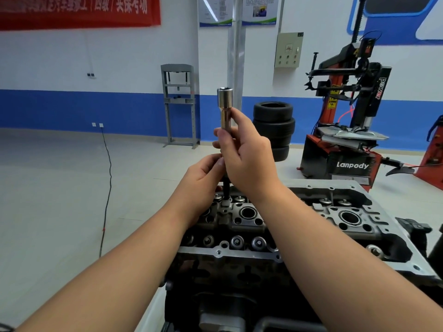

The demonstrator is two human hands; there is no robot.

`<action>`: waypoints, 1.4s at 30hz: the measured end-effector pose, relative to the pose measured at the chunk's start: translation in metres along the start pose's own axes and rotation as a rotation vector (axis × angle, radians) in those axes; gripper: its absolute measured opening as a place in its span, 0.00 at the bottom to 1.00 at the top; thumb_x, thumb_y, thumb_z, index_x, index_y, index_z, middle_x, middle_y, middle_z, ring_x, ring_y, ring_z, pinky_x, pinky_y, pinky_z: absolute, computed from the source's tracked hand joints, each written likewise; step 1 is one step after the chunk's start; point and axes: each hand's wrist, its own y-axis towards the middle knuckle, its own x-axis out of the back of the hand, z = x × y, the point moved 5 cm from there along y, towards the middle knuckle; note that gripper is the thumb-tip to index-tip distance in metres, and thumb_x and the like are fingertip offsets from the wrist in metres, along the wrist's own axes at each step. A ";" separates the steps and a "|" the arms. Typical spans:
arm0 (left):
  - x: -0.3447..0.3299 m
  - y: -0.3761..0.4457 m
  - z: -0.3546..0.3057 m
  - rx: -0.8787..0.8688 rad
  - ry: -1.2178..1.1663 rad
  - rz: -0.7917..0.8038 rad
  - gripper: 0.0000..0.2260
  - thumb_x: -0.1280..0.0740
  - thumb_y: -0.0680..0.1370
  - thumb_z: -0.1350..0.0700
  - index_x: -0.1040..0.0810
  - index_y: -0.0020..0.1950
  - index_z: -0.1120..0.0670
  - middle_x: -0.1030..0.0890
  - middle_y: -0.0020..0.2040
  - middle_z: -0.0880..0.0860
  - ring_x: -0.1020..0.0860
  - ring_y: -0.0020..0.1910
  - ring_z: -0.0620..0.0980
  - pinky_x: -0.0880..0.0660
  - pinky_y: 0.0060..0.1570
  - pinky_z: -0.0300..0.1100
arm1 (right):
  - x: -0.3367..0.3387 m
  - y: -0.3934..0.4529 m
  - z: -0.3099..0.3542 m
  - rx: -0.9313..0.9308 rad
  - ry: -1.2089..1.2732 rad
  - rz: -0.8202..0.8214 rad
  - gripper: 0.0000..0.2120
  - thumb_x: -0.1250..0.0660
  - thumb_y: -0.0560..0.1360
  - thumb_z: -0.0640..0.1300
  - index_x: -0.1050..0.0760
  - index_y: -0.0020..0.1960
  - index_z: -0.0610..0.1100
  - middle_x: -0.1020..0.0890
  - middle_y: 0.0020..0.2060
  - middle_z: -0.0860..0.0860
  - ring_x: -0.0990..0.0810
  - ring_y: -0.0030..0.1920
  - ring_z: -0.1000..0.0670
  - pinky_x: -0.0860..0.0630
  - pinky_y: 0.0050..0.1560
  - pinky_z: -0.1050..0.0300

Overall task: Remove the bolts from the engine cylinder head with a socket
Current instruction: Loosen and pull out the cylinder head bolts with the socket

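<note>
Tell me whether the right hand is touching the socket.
Touching. The head view shows the right hand with thumb and fingers wrapped round the lower stem of the upright silver socket.

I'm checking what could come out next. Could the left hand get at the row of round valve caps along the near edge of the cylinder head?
Probably yes. The valve caps lie uncovered just below the left hand, with nothing over them. It would first have to release the dark shaft it pinches.

Background only: red-black tyre changer (pixel 345 121) marked "Lanpody" at right, stack of black tyres (pixel 273 127) just left of it. Grey shop press frame (pixel 179 104) against the blue-white wall. Beige control box (pixel 288 50) on wall. Red banner (pixel 79 10) top left. Black cable (pixel 108 178) runs down across the floor.
</note>
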 end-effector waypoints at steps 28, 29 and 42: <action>-0.001 0.000 -0.006 -0.047 0.007 0.014 0.07 0.33 0.82 0.43 0.17 0.57 0.38 0.13 0.54 0.47 0.16 0.51 0.46 0.18 0.49 0.44 | 0.000 0.001 0.010 0.090 -0.032 0.006 0.21 0.30 0.79 0.42 0.28 0.69 0.36 0.18 0.53 0.47 0.19 0.52 0.49 0.20 0.54 0.52; -0.001 0.001 -0.005 -0.042 -0.007 -0.001 0.06 0.31 0.81 0.45 0.16 0.56 0.39 0.13 0.53 0.48 0.16 0.50 0.45 0.19 0.47 0.42 | 0.001 0.001 0.010 0.107 -0.047 -0.024 0.20 0.28 0.78 0.41 0.26 0.67 0.36 0.19 0.51 0.47 0.20 0.50 0.50 0.21 0.52 0.53; 0.003 0.001 -0.003 -0.027 -0.041 -0.040 0.05 0.30 0.80 0.45 0.16 0.52 0.43 0.13 0.50 0.49 0.15 0.48 0.46 0.22 0.43 0.35 | 0.003 0.001 0.009 0.046 0.021 -0.031 0.25 0.29 0.78 0.40 0.31 0.73 0.39 0.20 0.49 0.53 0.19 0.45 0.51 0.19 0.48 0.50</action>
